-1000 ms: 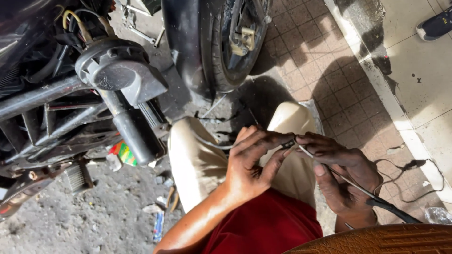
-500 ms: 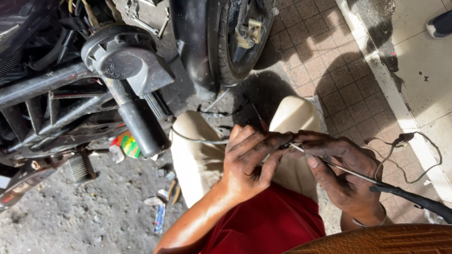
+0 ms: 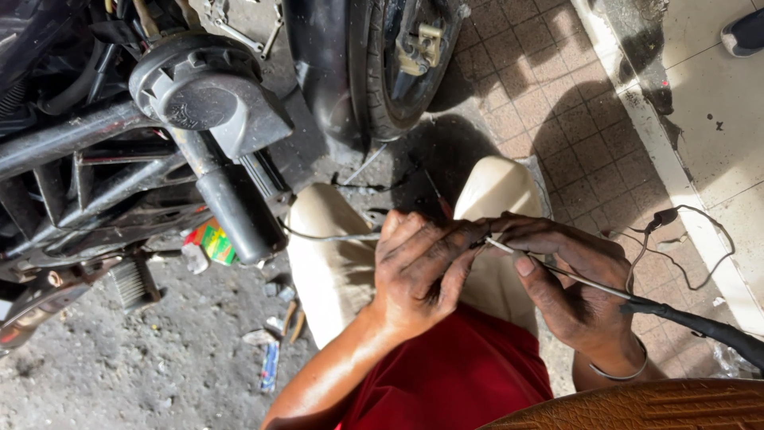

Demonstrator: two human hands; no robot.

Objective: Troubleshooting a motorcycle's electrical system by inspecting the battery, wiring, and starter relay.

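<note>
Hands lower, cable still pinched

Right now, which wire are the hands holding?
The thin bare cable coming from the black sleeve, pinched between both hands. The loose black wire lies untouched on the tiles.

A dusty black motorcycle frame fills the upper left, with a round black ribbed cap on a dark tube. A black tyre stands on brown paving tiles. A bright green and red wrapper lies on the gritty concrete ground, near scattered litter.
</note>
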